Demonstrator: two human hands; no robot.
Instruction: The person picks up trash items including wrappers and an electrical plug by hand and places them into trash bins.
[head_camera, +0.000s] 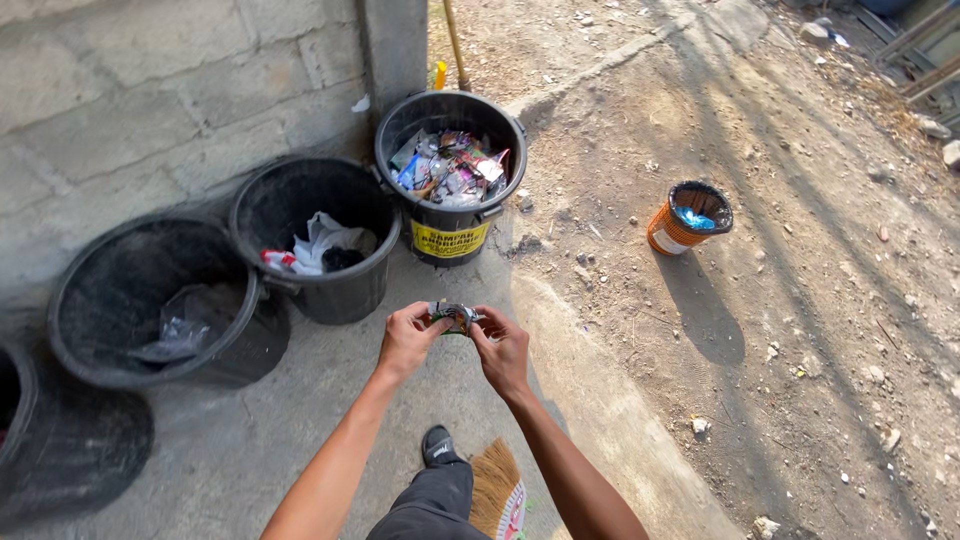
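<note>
At frame centre, the left hand (405, 340) and right hand (500, 345) pinch a small crumpled wrapper (455, 317) between closed fingertips, holding it up before three black bins (310, 240) along the wall. An orange basket (688, 218) stands apart, right.
</note>
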